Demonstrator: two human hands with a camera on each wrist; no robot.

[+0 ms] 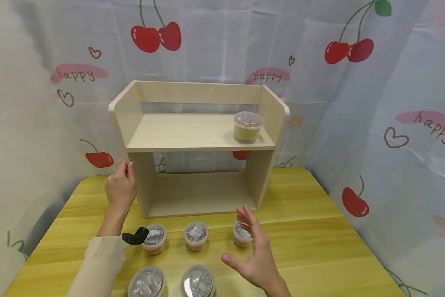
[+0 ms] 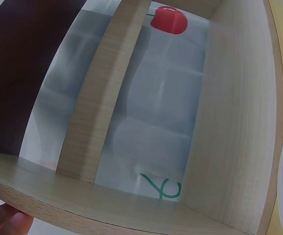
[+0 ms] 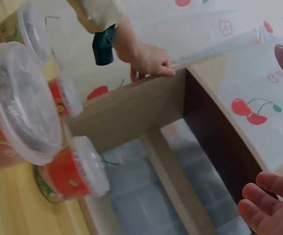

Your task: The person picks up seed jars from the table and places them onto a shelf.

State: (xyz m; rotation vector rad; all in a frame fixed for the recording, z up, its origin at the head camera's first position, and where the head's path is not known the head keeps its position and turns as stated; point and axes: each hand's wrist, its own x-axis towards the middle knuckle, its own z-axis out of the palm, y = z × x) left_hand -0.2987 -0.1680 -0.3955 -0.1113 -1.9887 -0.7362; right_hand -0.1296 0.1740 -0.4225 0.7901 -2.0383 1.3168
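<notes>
My left hand (image 1: 121, 185) grips the front edge of the left side panel of a small two-tier wooden shelf (image 1: 185, 130). The left wrist view shows only a bit of the left fingers (image 2: 9, 221) at that panel's edge. With its fingers spread, my right hand (image 1: 255, 258) hovers over the table and holds nothing. It partly covers a small lidded cup (image 1: 241, 238) in the head view. On the right of the upper shelf stands a clear lidded tub (image 1: 247, 127) with yellowish contents. The lower tier holds nothing.
In front of the shelf on the yellow wood-grain table (image 1: 319, 247) are more lidded cups: a left one (image 1: 155, 239), a middle one (image 1: 195, 236), and two larger tubs (image 1: 197, 282) nearer me. Cherry-print cloth (image 1: 207, 49) hangs behind and beside the table.
</notes>
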